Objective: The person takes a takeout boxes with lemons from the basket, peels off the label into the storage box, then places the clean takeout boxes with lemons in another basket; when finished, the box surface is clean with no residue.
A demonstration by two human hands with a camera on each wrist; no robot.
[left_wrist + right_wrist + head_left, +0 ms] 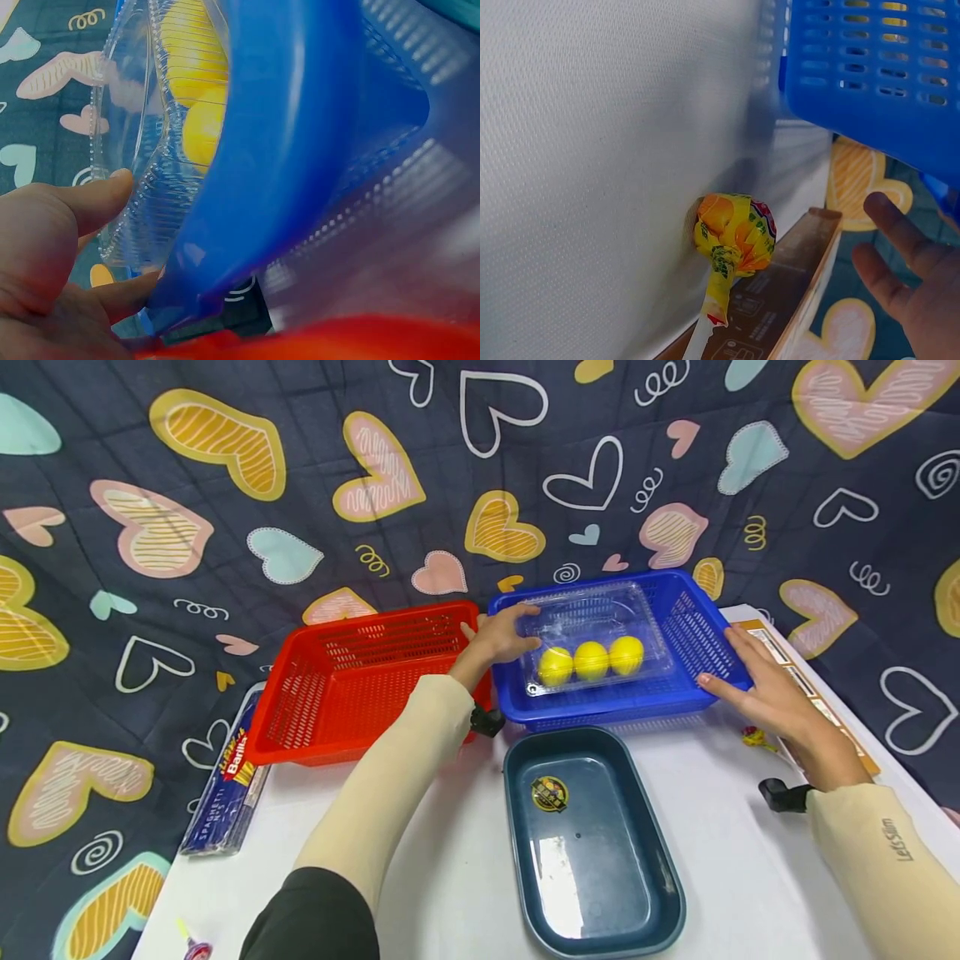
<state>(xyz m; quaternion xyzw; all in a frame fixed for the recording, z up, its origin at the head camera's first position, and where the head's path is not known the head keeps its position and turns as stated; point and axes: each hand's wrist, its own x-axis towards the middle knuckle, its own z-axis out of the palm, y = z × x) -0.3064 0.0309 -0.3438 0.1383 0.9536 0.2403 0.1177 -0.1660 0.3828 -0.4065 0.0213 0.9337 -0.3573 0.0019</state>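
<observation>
A clear plastic container [592,610] with three yellow balls [591,661] along its near side lies in the blue perforated basket [686,643]. My left hand [497,642] reaches over the basket's left rim, thumb and a finger spread at the container's left edge. In the left wrist view, the thumb [105,201] meets the container's edge while another finger lies at the blue rim. My right hand [776,700] is at the basket's right side, fingers spread along the rim. The right wrist view has two extended fingers [896,232] just below the basket's corner.
A red perforated basket [375,685] adjoins on the left, beside a spaghetti pack [225,785]. In front stands a dark teal tray [600,860]. A wrapped lollipop [735,232] lies near a brown-edged box [780,292] at right. Another lollipop [197,950] is at front left.
</observation>
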